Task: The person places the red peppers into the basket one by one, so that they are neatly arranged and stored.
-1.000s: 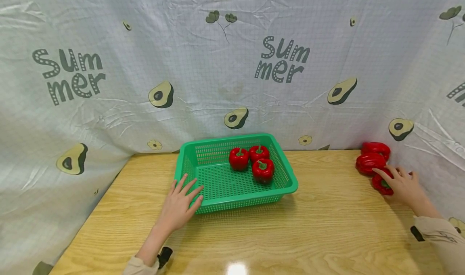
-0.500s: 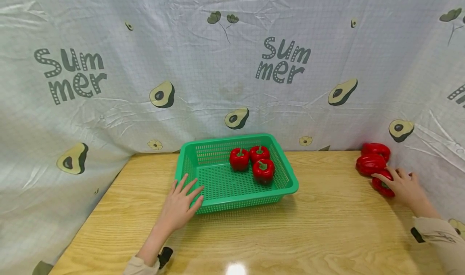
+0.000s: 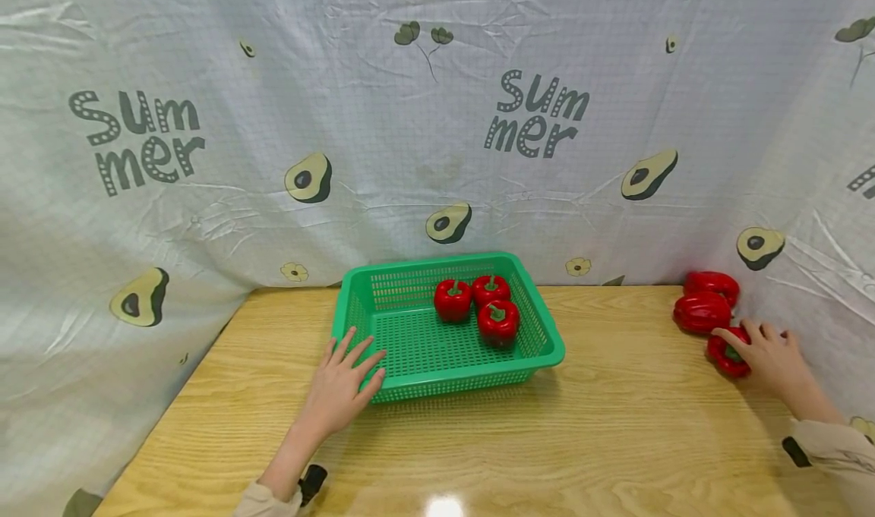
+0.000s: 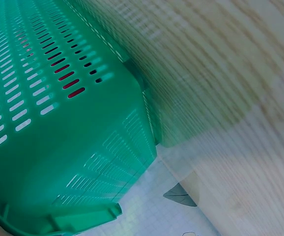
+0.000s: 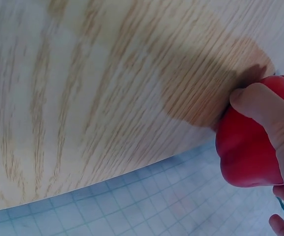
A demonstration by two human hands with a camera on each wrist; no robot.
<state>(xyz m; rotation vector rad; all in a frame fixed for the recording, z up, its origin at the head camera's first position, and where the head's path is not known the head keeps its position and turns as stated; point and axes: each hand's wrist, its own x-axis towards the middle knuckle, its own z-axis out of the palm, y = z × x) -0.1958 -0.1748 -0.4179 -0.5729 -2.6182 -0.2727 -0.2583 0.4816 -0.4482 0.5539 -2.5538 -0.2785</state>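
My left hand (image 3: pixel 336 392) rests with spread, straight fingers on the left front corner of a green plastic basket (image 3: pixel 465 378). The left wrist view shows the basket's slotted wall close up, with hardly any of the hand in sight. At the far right of the table, my right hand (image 3: pixel 779 364) grips a red bell pepper (image 3: pixel 721 359). In the right wrist view the thumb lies along one side of this bell pepper (image 5: pixel 245 150), with fingertips on the other side. Just behind it lie two more bell peppers (image 3: pixel 702 312), on their sides.
Three red bell peppers (image 3: pixel 498 327) with green stems stand in the right part of the basket. The wooden table (image 3: pixel 581 441) meets a patterned white cloth (image 3: pixel 383 160) at the back and sides.
My right hand has shifted slightly right and turned the bell pepper a little, pulling it away from the two behind. My left hand stays on the basket. The view has drifted slightly.
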